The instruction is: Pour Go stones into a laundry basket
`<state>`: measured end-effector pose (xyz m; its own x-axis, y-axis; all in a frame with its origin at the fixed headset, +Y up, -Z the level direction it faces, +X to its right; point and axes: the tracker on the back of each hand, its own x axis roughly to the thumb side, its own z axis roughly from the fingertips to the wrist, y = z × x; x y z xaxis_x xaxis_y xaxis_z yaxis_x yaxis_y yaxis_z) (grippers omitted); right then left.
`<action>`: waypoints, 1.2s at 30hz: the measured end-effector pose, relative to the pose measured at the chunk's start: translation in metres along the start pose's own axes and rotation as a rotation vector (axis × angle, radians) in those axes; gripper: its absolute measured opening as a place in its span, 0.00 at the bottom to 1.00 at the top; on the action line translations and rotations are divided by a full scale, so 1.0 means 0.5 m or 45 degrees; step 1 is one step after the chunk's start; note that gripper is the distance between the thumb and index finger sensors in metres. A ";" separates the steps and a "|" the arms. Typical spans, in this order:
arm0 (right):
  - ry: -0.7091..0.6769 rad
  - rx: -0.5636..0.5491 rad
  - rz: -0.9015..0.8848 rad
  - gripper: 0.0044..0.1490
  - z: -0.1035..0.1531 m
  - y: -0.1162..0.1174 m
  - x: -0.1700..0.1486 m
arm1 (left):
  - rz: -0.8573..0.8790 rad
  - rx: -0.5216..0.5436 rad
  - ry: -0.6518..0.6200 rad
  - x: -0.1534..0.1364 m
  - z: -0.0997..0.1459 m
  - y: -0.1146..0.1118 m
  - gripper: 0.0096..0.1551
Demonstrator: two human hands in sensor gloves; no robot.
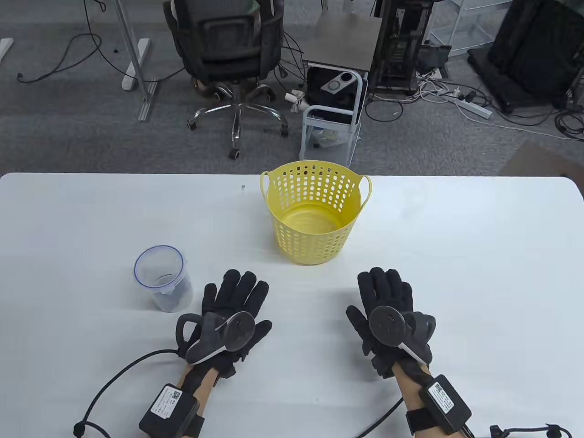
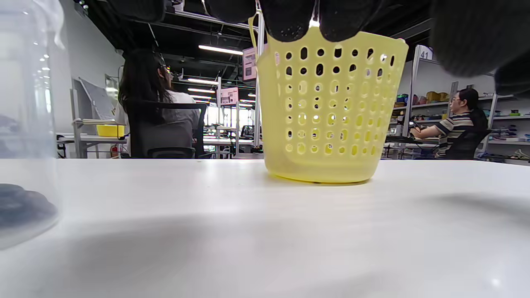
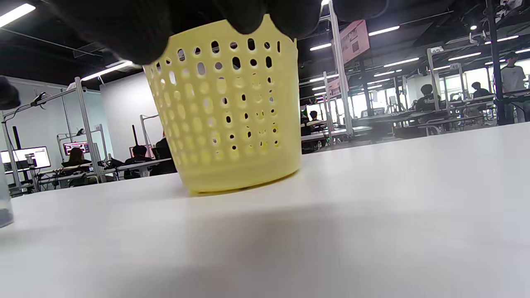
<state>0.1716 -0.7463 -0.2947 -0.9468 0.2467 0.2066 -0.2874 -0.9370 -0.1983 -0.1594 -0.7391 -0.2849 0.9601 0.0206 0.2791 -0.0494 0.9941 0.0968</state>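
A yellow perforated laundry basket point(image 1: 315, 211) stands upright and empty at the middle back of the white table point(image 1: 456, 255). It also shows in the left wrist view point(image 2: 327, 111) and the right wrist view point(image 3: 230, 107). A clear plastic jar point(image 1: 163, 284) with dark Go stones point(image 1: 169, 297) at its bottom stands front left; its edge shows in the left wrist view point(image 2: 25, 124). My left hand point(image 1: 232, 303) lies flat on the table, just right of the jar, holding nothing. My right hand point(image 1: 388, 301) lies flat, front right of the basket, holding nothing.
A tiny dark speck point(image 1: 243, 186) lies on the table left of the basket. Beyond the table's far edge stand an office chair point(image 1: 228, 54) and a small trolley point(image 1: 333, 118). Cables run from both wrists off the front edge.
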 end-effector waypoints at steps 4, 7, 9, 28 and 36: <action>-0.017 -0.014 0.006 0.50 0.002 0.000 0.004 | 0.000 0.015 0.016 -0.009 -0.001 0.002 0.50; -0.021 -0.014 0.006 0.50 0.002 0.000 0.004 | 0.021 0.042 0.035 -0.015 0.001 0.009 0.50; -0.023 -0.020 0.000 0.50 0.002 0.001 0.004 | 0.023 0.070 0.046 -0.021 0.003 0.015 0.49; -0.056 -0.005 0.017 0.50 0.006 0.001 0.015 | 0.102 0.450 0.512 -0.208 0.053 0.080 0.46; -0.065 -0.002 0.008 0.50 0.007 0.001 0.015 | 0.006 0.355 0.687 -0.245 0.054 0.043 0.53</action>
<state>0.1647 -0.7458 -0.2899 -0.9401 0.2277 0.2539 -0.2816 -0.9382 -0.2012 -0.2855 -0.7232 -0.2913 0.9602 0.1483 -0.2367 -0.0540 0.9300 0.3636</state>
